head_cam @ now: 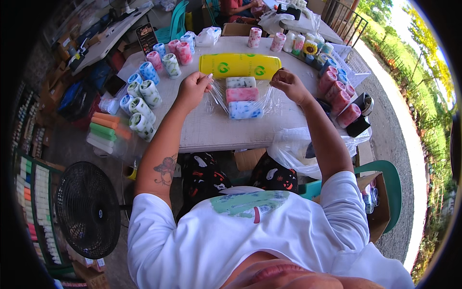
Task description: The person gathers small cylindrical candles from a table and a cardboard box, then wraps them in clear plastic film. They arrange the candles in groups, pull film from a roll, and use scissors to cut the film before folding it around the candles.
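Three marbled pillar candles lie on their sides in a column on the table: a white one with dark flecks, a pink one and a blue-and-white one. Clear cling film spreads under or around them; which of the two I cannot tell. My left hand pinches the film at the left, and my right hand pinches it at the right. Between the hands and the candles the film is stretched into creases. Just beyond lies a thick roll in yellow printed wrapping.
Marbled candles stand along the table's left and right sides. Coloured sticks sit at the left edge. A plastic bag drapes over the front right edge. A black fan stands at left. Another person sits beyond the table.
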A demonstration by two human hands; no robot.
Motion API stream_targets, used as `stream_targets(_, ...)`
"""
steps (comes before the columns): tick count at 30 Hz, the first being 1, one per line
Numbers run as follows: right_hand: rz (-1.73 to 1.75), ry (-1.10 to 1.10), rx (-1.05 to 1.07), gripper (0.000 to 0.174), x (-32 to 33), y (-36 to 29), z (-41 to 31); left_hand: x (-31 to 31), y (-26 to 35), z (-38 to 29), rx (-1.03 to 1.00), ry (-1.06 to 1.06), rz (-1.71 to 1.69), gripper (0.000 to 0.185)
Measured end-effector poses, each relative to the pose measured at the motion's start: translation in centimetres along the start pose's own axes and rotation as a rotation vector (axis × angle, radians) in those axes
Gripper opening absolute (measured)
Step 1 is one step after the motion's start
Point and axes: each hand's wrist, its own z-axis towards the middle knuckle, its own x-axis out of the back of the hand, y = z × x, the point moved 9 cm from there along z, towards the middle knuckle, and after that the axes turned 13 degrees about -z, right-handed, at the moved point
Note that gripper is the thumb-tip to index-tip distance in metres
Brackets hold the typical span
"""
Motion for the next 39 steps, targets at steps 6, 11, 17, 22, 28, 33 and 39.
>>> stream_targets(6,0.315,-0.218,-0.106,0.013,-3.9,3.7,3.5,0.9,-4.5,2.9,0.215,-0.033,-0.205,0.02)
stream_targets(11,0.45,-0.255,-0.127,0.012,-4.2,2.5,4.6,0.5,-3.5,2.6,0.165,-0.146,0.058,0.017)
stream_targets(17,0.35,-0.364,-0.14,0.006,-5.0,2.4,5.8,-1.0,-2.5,4.1,0.135,-0.231,0.02,0.018)
stream_targets(22,0.233,-0.383,-0.212,0.004,-5.4,3.0,6.4,-1.2,-3.4,4.0,0.189,-0.175,-0.051,0.014)
stream_targets(28,0.207,-0.38,-0.178,0.006,-5.4,2.9,7.1,-2.6,-4.3,4.2,0.249,-0.334,0.229,0.016)
stream_targets(33,0.209,-0.383,-0.154,0.007,-5.6,3.4,7.1,-2.8,-5.2,6.3,0.159,-0.308,0.31,0.012)
stream_targets(39,0.239,-0.381,-0.183,0.009,-5.4,4.2,7.4,-5.8,-6.2,8.2,-0.173,-0.318,0.305,0.013)
